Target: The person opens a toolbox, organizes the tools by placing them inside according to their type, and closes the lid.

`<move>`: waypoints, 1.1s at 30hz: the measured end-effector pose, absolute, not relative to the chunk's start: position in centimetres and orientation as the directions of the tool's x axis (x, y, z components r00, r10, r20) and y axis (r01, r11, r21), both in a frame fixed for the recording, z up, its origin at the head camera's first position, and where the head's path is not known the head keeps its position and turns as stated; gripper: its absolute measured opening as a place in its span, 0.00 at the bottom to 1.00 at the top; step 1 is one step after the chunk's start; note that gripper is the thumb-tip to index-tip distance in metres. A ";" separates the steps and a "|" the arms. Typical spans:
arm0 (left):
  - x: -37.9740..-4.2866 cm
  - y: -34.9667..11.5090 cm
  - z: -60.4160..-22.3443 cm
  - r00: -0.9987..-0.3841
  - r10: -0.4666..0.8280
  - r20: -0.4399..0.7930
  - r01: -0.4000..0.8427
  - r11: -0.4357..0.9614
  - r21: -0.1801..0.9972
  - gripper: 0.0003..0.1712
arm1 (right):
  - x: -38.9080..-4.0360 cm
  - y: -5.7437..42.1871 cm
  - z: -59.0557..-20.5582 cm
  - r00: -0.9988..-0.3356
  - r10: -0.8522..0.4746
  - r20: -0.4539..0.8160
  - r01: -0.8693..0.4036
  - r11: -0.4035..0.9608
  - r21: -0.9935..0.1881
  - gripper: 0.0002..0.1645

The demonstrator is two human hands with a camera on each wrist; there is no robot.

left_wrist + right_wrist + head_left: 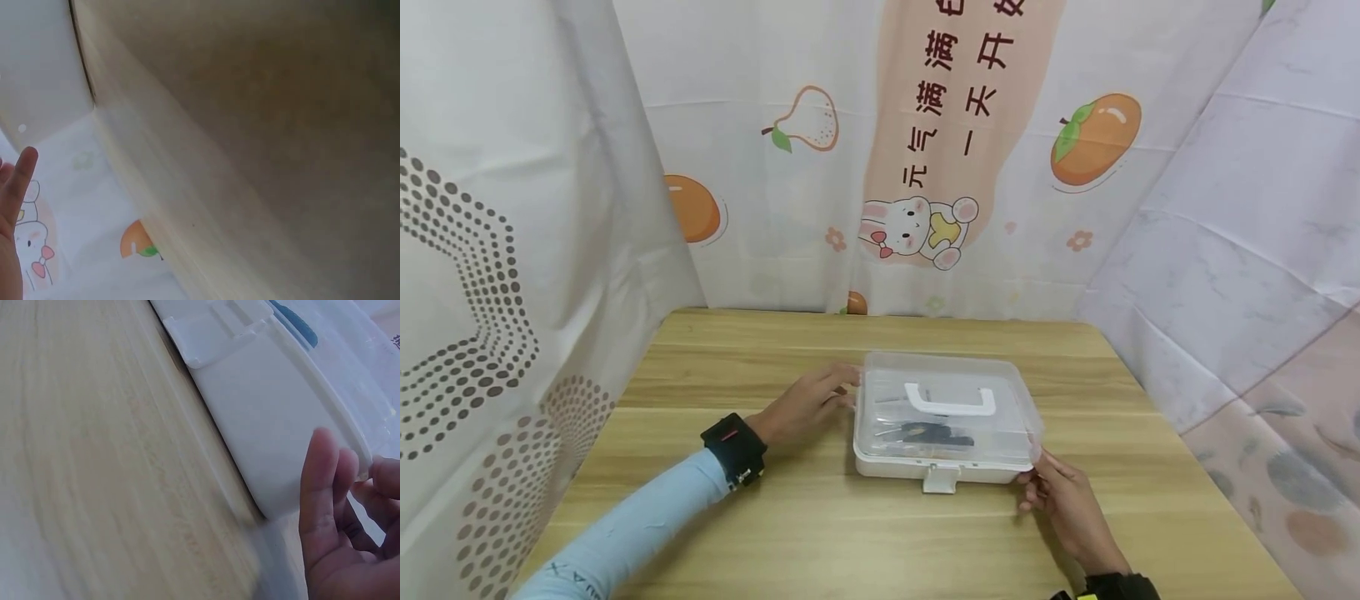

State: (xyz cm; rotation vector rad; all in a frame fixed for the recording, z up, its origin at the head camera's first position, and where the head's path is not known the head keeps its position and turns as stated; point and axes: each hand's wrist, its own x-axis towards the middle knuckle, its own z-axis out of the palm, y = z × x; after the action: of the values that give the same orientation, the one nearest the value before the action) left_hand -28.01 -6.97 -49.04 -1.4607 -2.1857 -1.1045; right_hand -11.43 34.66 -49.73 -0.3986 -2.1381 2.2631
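A white plastic storage box [895, 467] with a see-through lid [887, 375] and a white carry handle [951, 408] sits on the wooden table. The lid lies down over it, and dark tools [934, 433] show through. A white latch [940, 478] is at the front. My left hand [808, 404] touches the box's left side with its fingertips; a straight finger [24, 172] appears in the left wrist view. At the front right corner, my right hand [1063, 496] pinches the rim between thumb and forefinger, while its other fingers [322, 481] extend alongside the wall.
The wooden table [760, 533] ends at a printed white curtain [760, 225] behind. More curtains hang along the left [572, 275] and right [1210, 275] sides. Both wrists wear black bands, the left band [733, 450] over a light blue sleeve [640, 525].
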 end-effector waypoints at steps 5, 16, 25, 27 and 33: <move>-27.6 -7.0 -49.0 -0.464 0.690 0.555 0.866 0.224 0.446 0.19 | -11.4 35.0 -49.8 -0.981 0.131 -0.145 0.133 -0.101 -0.986 0.13; -25.6 -7.2 -46.6 -0.630 0.722 0.287 0.711 0.387 0.587 0.32 | -11.4 35.7 -49.4 -0.995 -0.027 -0.097 0.100 -0.186 -0.977 0.19; -23.3 -6.8 -45.9 -0.636 0.759 0.141 0.675 0.459 0.578 0.54 | -11.3 35.5 -49.1 -0.987 0.042 -0.157 0.152 -0.099 -0.983 0.17; -22.6 -6.8 -45.6 -0.644 0.757 0.111 0.657 0.474 0.586 0.56 | -11.3 35.6 -49.1 -0.990 0.020 -0.140 0.137 -0.092 -0.986 0.16; -21.3 -6.0 -45.2 -0.676 0.724 0.134 0.654 0.506 0.562 0.60 | -11.3 35.7 -49.1 -0.997 -0.010 -0.076 0.077 -0.107 -0.991 0.16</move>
State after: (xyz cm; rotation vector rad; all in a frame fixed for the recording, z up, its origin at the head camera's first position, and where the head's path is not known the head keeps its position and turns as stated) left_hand -21.30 -6.00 -45.18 -1.2995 -2.8277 -0.9719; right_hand -11.29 35.74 -49.07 -0.0802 -2.1366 2.3803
